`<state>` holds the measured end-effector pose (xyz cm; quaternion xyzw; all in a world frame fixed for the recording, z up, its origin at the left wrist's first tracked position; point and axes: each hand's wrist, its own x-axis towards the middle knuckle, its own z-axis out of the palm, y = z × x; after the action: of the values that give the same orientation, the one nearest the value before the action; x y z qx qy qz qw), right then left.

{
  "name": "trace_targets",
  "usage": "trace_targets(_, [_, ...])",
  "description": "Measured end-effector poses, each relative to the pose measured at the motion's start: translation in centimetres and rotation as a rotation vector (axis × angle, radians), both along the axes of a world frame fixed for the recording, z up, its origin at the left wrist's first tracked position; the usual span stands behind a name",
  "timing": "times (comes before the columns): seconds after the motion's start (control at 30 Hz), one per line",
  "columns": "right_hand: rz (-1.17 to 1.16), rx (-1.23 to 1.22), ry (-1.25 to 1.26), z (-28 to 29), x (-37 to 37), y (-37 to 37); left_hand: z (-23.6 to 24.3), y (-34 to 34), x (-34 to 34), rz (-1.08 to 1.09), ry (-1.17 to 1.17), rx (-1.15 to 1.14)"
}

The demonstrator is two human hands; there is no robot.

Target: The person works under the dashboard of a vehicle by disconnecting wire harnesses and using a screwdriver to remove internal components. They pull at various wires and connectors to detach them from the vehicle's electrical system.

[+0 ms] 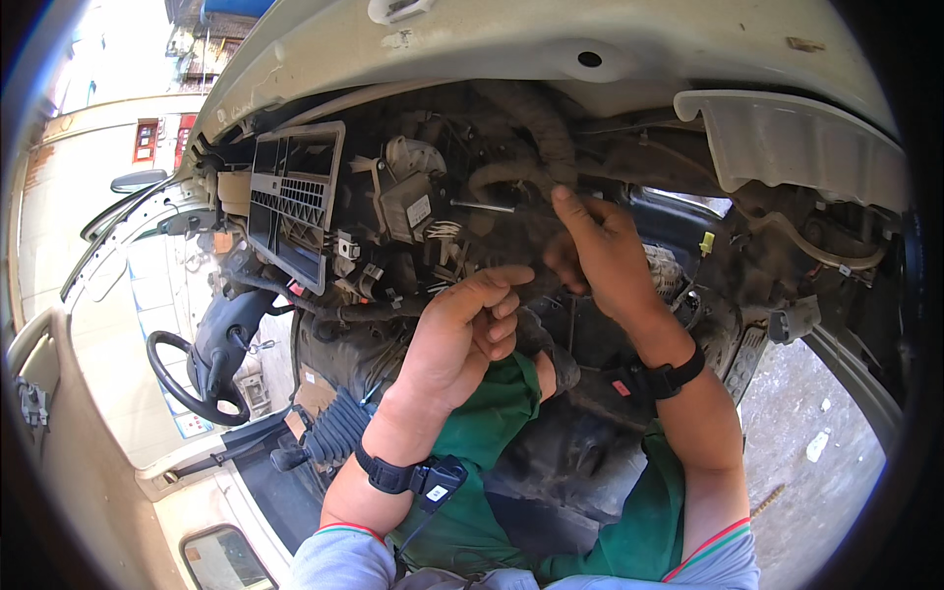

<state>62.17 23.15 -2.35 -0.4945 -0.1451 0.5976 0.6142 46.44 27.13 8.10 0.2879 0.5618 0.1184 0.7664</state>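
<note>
My left hand is held in front of the stripped dashboard, its fingers curled and the index finger pointing right. Whatever it may pinch is too small or hidden to tell. Close by on the right, my right hand is raised with bent fingers, its thumb tip against or just in front of a cloth-wrapped wiring harness. What lies within its fingers is hidden. A thin metal rod, like a screwdriver shaft, juts out between the harness and a dark heater housing.
A black vent frame stands left of the housing. The steering wheel and gear lever boot are lower left. Bare dash metal arches above, and a pale panel hangs at the right. A yellow connector dangles beside my right hand.
</note>
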Motion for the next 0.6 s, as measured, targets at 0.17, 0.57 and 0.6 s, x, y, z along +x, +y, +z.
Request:
trace_targets(0.17, [0.159,-0.085,-0.153,-1.0,0.3,-0.2,-0.1,0.1,-0.2,-0.016,-0.012,0.003])
trace_targets(0.57, [-0.266,0.368,-0.927,-1.0,-1.8,-0.8,-0.3,-0.1,0.0,-0.047,-0.008,0.015])
trace_targets(0.6, [-0.27,0.313,-0.788,-0.6,-2.1,-0.8,-0.3,-0.1,0.0,-0.04,-0.004,0.013])
